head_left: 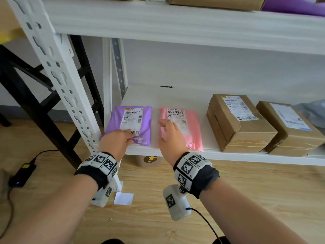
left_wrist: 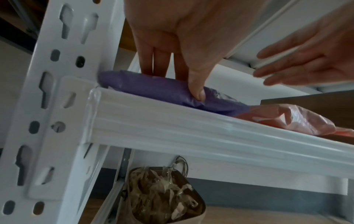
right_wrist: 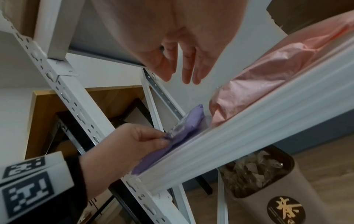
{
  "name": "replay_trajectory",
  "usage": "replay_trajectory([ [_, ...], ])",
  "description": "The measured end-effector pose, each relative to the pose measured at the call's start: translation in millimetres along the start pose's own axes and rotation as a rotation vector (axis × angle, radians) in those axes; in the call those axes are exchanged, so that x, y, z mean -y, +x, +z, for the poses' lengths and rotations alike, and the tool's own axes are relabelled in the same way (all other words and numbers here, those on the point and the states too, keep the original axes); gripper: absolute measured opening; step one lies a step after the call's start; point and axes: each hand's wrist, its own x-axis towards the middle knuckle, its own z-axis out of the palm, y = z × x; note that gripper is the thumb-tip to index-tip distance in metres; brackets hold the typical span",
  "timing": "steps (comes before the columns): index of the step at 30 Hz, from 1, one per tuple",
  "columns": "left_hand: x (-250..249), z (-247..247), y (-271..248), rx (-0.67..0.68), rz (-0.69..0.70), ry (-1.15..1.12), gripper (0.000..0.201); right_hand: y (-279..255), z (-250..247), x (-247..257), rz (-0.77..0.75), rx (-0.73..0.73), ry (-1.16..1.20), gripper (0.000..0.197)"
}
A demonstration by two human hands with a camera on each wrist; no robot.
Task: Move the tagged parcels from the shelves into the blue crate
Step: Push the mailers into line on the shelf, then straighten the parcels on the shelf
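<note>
- Purple poly mailer (head_left: 131,123) is lying flat at the left end of the lower shelf (head_left: 177,96), label up, its near edge reaching the shelf lip.
- Left hand (head_left: 115,142) is pinching that mailer's near edge, fingers on top and thumb pressing into the front fold; the left wrist view shows this plainly.
- Pink poly mailer (head_left: 182,126) is sitting just beside the purple one, to its right, label up.
- Right hand (head_left: 171,136) is hovering over the pink mailer with fingers straight and spread, gripping nothing; contact cannot be told.
- Two taped cardboard boxes (head_left: 241,123) are standing side by side further right on the same shelf.
- Tan waste bin (right_wrist: 268,181) full of tape scraps is standing on the wood floor under the shelf.
- Black power adapter (head_left: 22,174) is lying on the floor at left.
</note>
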Motion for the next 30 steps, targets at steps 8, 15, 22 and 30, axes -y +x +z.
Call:
replay_trajectory([
  [8,-5,-10,-26,-0.192,-0.013,-0.308,0.026,10,17,-1,0.408,0.105,0.548,0.042],
  [15,-15,-3,-54,-0.271,0.125,-0.233,0.022,8,24,4,0.651,0.396,0.96,0.041],
  [22,-18,-9,-64,-0.234,0.24,-0.076,0.052,7,25,6,0.492,0.352,0.945,0.023],
  [30,-10,-30,-57,-0.263,-0.18,-0.68,0.071,-3,15,-8,0.407,0.201,0.863,0.031],
])
